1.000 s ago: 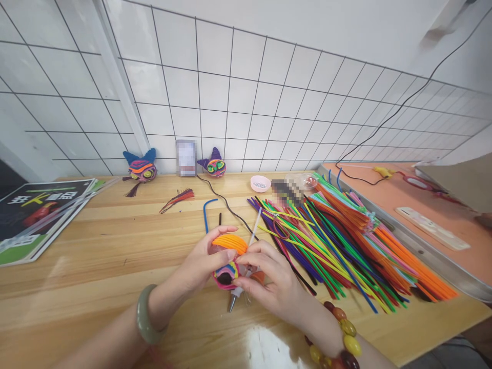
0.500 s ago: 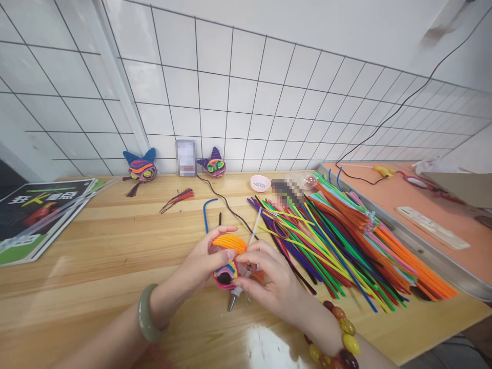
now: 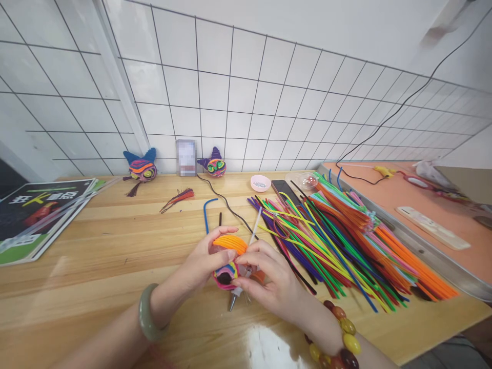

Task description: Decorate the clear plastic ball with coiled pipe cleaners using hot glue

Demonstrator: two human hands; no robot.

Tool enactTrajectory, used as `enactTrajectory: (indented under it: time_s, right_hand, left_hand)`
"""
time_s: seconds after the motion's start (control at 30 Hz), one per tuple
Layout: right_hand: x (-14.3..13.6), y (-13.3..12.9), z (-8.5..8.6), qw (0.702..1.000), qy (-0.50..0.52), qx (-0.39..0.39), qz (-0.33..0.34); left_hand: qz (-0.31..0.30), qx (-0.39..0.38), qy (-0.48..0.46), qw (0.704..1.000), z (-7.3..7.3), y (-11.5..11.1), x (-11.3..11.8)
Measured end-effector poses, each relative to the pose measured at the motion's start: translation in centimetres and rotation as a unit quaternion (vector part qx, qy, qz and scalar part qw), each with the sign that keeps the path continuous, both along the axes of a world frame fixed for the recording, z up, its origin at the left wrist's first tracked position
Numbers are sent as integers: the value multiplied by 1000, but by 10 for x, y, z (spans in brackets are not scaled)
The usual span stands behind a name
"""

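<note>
Near the front of the table, my left hand (image 3: 209, 261) is wrapped round a ball covered in pipe cleaners (image 3: 229, 244), its thumb pressed on the side. Orange rows cover the ball's top; lower down is an eye shape in blue, yellow and pink with a black middle. Against the ball's right side, the fingers and thumb of my right hand (image 3: 271, 279) are bent close together; whatever is between them is hidden. Partly behind the ball and this hand is a glue gun (image 3: 232, 299), its metal nozzle towards me and a pale glue stick (image 3: 255, 225) rising at the back.
Many coloured pipe cleaners (image 3: 330, 246) spread to the right, beside a phone (image 3: 285, 190) and a pink bowl (image 3: 260, 183). Two finished cat-like heads, one blue-eared (image 3: 142, 166) and one purple-eared (image 3: 216, 163), stand by the wall. A magazine (image 3: 42, 215) lies left; a cable (image 3: 226, 197) crosses behind.
</note>
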State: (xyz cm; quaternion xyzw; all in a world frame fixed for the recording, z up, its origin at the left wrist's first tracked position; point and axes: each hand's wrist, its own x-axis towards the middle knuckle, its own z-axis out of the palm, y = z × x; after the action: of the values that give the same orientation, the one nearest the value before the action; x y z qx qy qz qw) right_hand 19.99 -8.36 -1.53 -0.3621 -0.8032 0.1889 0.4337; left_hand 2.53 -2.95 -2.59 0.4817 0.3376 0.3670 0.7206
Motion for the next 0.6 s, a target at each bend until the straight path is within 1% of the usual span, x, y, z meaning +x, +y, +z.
enactTrajectory:
  time_s: [0.1,0.2,0.37,0.47,0.53,0.6]
  right_hand:
    - [0,1,0,1000,0,-5,1]
    - [0,2,-1,1000,4,0,-10]
    - [0,3,-4,999,31,16,-35]
    - [0,1,-6,998,27,30,-55]
    - [-1,1,-6,996,19,50,-67]
    - [-2,0,-7,994,9,74,-78]
  left_hand:
    - [0,-13,-12,1000,-1,0,1]
    - [5,-44,-43,998,-1,0,2]
    - [68,-145,-82,984,2,-2,4]
    - [85,-164,-140,973,5,-2,4]
    - [88,-178,-160,967,7,-1,4]
    - [105,-191,-173,961,10,-1,5]
